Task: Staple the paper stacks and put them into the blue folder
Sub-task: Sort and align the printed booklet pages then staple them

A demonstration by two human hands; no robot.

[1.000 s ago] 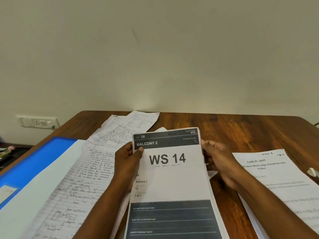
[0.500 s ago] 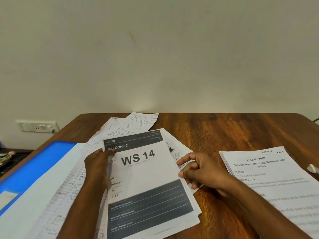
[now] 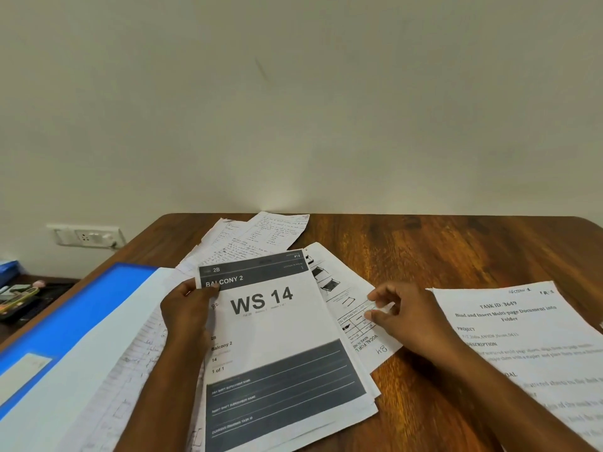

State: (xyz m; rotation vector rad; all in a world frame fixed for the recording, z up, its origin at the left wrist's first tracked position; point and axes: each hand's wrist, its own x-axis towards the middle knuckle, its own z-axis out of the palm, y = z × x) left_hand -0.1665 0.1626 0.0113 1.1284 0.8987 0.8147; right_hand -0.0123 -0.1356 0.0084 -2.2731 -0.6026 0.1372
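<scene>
A paper stack topped by a "WS 14" sheet [image 3: 277, 347] lies on the wooden table [image 3: 440, 249]. My left hand [image 3: 186, 308] grips the stack's upper left edge, thumb on the dark header. A sheet with printed diagrams [image 3: 346, 305] sticks out to the right from under the stack. My right hand [image 3: 401, 314] has its fingertips curled over the edge of that sheet. The open blue folder [image 3: 65, 321] lies at the left, with a white inner sheet [image 3: 107, 327] on it. No stapler is in view.
Handwritten pages [image 3: 261, 236] are spread behind the stack and beneath my left arm. A printed task sheet [image 3: 522, 327] lies at the right. A wall socket [image 3: 86, 236] is at the left, and a lower side surface with small items [image 3: 19, 295] sits beyond the table edge.
The WS 14 stack was held up in both hands, then went down onto the table, shifted left. My right hand let go of it and moved onto the sheet sticking out at the right.
</scene>
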